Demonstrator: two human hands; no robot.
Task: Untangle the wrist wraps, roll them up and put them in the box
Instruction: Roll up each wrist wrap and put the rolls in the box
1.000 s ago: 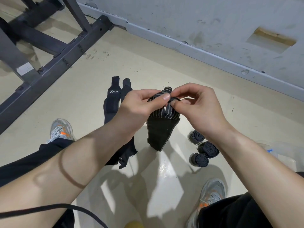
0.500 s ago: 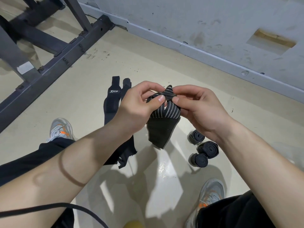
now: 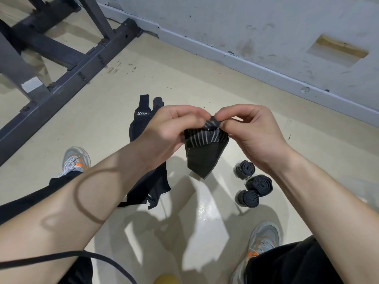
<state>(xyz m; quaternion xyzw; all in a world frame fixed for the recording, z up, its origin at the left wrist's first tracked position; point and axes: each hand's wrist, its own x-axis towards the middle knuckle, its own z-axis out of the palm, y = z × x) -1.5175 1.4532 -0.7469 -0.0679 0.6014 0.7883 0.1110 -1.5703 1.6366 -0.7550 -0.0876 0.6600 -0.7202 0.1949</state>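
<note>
We see the left hand [image 3: 164, 130] and right hand [image 3: 252, 130] pinching shut on the top edge of a black wrist wrap with grey stripes [image 3: 205, 148], raised above the beige floor [image 3: 123, 95], probably to start a tight roll. Three rolled dark wraps [image 3: 253, 182] stand beneath the right wrist. No box is visible; the fingertips hide the wrap's end.

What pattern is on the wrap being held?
Black wrap with thin pale stripes; head view.
</note>
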